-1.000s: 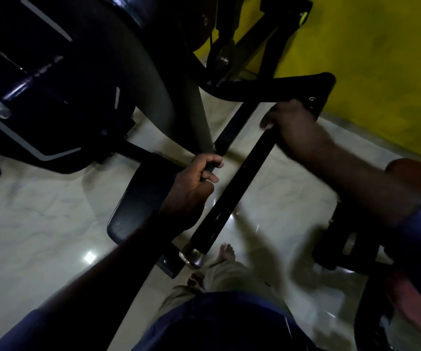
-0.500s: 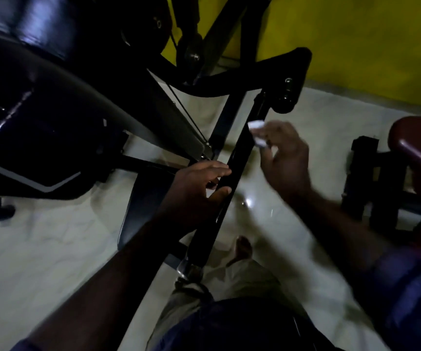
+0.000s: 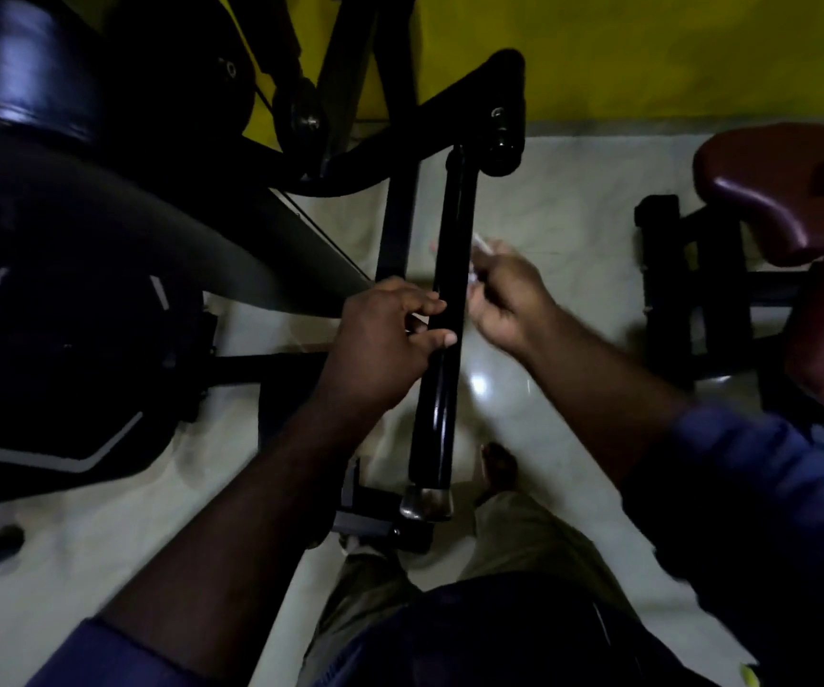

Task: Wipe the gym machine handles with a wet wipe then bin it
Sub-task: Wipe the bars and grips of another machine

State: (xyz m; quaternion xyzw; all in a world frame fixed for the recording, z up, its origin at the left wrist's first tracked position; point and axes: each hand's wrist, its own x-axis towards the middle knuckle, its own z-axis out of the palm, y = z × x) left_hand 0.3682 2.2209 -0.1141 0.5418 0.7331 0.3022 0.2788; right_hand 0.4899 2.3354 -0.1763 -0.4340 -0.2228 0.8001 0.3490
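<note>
Right of the right fingers [image 3: 492,260], bare floor [image 3: 573,210] lies open as far as a black stand [image 3: 667,270]. The handle bar [image 3: 452,230] walls them from the left fingers [image 3: 425,305]; beyond those, a black upright [image 3: 397,225] and a grey arm [image 3: 251,240] crowd close.

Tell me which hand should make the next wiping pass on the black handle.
Right. The right hand pinches the wet wipe close beside the handle; the left hand grips the handle itself and holds no wipe, so it looks better left steadying.
</note>
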